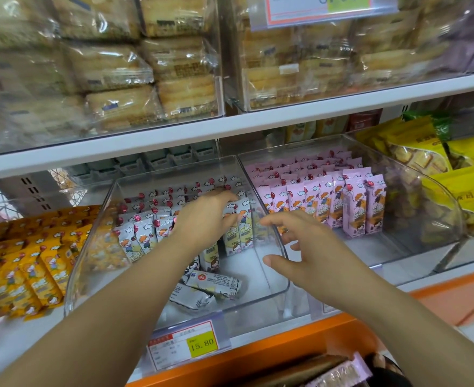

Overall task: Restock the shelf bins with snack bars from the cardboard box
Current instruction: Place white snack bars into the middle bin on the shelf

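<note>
A clear middle bin (275, 298) on the lower shelf holds upright white snack bars (143, 233) in rows, with a few white bars (216, 283) lying loose on its floor. My left hand (205, 216) reaches into this bin and its fingers rest on the upright white bars at the right end of a row. My right hand (300, 244) hovers at the bin's right wall, fingers spread and holding nothing. At the bottom edge, part of the cardboard box (300, 370) shows with a pink bar (342, 371) in it.
A bin of pink snack bars (356, 202) stands to the right, and orange bars (35, 263) fill the bin on the left. Yellow biscuit bags (453, 174) sit at the far right. Wrapped cakes (118, 71) fill the upper shelf. A price tag (188, 347) hangs on the shelf edge.
</note>
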`<move>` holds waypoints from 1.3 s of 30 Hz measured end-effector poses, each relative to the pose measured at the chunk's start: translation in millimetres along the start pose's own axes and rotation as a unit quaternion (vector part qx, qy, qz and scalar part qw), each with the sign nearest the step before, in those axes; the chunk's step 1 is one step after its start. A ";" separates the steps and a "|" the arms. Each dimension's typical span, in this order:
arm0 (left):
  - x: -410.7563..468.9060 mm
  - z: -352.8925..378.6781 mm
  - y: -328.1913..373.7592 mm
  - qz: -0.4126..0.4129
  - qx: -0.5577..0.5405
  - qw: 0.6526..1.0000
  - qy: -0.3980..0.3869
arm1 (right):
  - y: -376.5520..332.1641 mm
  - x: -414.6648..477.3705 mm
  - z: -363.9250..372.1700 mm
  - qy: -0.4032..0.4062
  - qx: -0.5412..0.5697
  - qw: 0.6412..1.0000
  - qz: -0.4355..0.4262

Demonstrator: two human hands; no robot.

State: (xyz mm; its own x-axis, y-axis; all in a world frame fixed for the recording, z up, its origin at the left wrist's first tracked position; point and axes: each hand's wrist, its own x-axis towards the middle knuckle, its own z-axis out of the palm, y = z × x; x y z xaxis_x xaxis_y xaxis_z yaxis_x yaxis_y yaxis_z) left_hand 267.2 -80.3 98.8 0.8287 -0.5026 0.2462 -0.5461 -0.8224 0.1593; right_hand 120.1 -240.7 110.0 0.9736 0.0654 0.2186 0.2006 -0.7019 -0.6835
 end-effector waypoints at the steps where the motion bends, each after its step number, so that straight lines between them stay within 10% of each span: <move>1: -0.2 1.4 -1.0 -0.003 -0.013 1.000 0.001 | -0.1 -0.1 0.1 0.000 0.000 1.000 0.000; 32: -75.2 -59.5 -18.7 -0.047 -0.011 0.999 0.018 | -33.0 0.8 12.8 0.097 -0.083 0.987 -0.100; 39: -150.5 -88.2 -51.8 -0.061 -0.032 0.994 0.087 | -62.6 30.9 47.7 -0.082 -0.101 0.991 -0.001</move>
State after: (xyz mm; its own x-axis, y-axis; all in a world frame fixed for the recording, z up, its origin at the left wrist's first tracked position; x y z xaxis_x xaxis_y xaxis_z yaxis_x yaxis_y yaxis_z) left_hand 159.9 61.4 137.9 0.8582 -0.3426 0.3823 -0.4550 -0.8525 0.2575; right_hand 142.8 -161.0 126.4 0.9810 0.1706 0.0921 0.1934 -0.8285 -0.5255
